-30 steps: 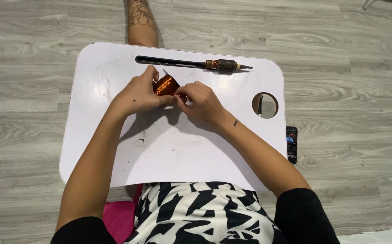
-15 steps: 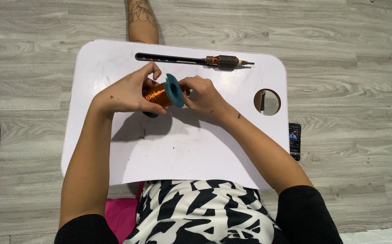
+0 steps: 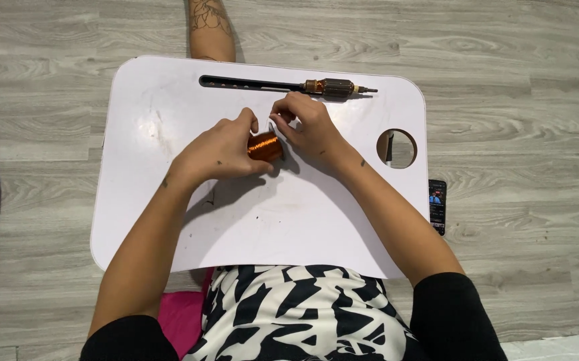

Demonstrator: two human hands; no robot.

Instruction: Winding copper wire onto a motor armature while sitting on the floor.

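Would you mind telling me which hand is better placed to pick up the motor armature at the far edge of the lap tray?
Probably the right hand: it is nearer the motor armature, while the left hand grips the copper wire spool.

White lap tray (image 3: 169,200) with rounded corners, set over the legs, above a grey wood-plank floor (image 3: 530,60). Along the far edge, a long dark slot (image 3: 249,83), and at its right end a motor armature (image 3: 333,87) with copper windings and a thin shaft, lying flat. Round cut-out hole (image 3: 397,148) near the right edge, floor showing through. Faint scuffs and a small dark mark on the left part of the tray. Down on the planks, just off the right edge, a dark phone (image 3: 438,206), screen lit.
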